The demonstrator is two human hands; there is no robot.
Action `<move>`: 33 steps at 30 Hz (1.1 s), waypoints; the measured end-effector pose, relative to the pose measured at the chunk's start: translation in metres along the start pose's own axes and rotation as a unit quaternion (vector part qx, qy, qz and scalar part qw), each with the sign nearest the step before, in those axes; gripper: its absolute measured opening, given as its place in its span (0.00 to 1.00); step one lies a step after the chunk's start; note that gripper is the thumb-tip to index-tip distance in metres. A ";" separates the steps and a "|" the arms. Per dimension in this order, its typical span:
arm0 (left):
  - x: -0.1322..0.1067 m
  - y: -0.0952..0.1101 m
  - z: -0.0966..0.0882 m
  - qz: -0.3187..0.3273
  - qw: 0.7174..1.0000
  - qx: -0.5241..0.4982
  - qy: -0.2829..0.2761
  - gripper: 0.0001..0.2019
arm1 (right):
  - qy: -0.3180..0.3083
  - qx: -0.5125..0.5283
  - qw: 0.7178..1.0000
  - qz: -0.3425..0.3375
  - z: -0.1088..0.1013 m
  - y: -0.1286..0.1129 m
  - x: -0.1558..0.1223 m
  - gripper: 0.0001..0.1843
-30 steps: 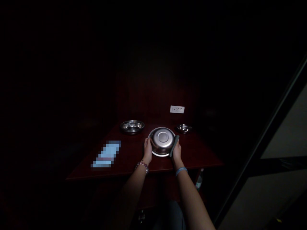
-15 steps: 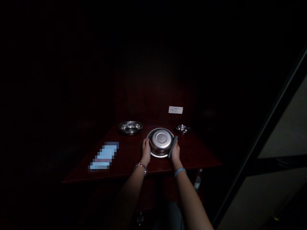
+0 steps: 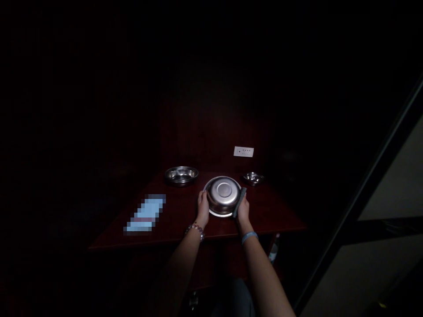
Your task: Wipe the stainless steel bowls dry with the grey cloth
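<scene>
A metal bowl [image 3: 224, 193] is upside down above the near middle part of a dark red surface [image 3: 185, 213], its round base facing up and its wide rim lowest. Whether the rim touches the surface or hangs just over it, I cannot tell.

The left hand [image 3: 202, 208] holds the bowl by the left side of its rim, the fingers narrowed around the edge, their tips hidden. The right hand [image 3: 243, 208] is at the right side, its fingers gripping a dark grey-green cloth [image 3: 239, 202] pressed along the rim; the cloth lies between hand and metal, and most of those fingers are out of sight. A beaded bracelet [image 3: 197, 231] circles the left wrist, and a light blue band [image 3: 249, 237] the right.

On the far left of the surface a wide, shallow metal dish [image 3: 181, 177] stands upright. A smaller metal bowl [image 3: 253, 178], also upright, stands on the far right, apart from the held one. At the near left lies a pale blue shape [image 3: 145, 214], too blurred to identify.

A white socket panel [image 3: 243, 152] is set in the dark wall beyond the surface. Below its near right edge stands a clear bottle [image 3: 274, 251] with a pale label, partly in shadow.
</scene>
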State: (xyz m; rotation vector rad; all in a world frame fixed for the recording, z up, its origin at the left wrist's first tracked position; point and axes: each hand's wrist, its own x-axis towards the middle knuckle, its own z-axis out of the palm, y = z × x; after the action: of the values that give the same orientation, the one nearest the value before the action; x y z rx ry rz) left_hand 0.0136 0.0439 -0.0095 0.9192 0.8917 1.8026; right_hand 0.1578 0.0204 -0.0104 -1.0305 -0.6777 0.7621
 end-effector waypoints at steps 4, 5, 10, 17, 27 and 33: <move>0.000 0.000 0.000 0.003 1.000 0.003 -0.001 0.14 | 0.009 -0.011 1.000 0.001 0.000 -0.001 0.000 0.32; 0.001 0.000 0.000 0.001 1.000 0.005 -0.002 0.14 | 0.010 -0.013 1.000 0.001 0.000 -0.002 0.000 0.31; 0.000 0.000 0.000 0.006 1.000 0.004 -0.005 0.12 | 0.007 -0.006 1.000 0.003 0.000 0.001 0.002 0.31; -0.001 0.002 -0.001 0.008 1.000 0.009 -0.002 0.11 | 0.008 0.006 1.000 -0.003 0.000 0.004 0.002 0.32; 0.001 0.000 -0.001 0.004 1.000 0.006 -0.002 0.13 | 0.001 -0.002 1.000 -0.005 0.000 0.000 0.000 0.32; 0.001 0.000 0.000 -0.003 1.000 0.007 0.006 0.11 | 0.007 -0.010 1.000 -0.005 0.000 0.001 0.001 0.32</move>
State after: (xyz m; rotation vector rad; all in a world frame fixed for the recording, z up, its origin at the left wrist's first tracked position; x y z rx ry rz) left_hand 0.0130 0.0450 -0.0089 0.9142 0.9154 1.8014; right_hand 0.1585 0.0212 -0.0109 -1.0496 -0.6788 0.7401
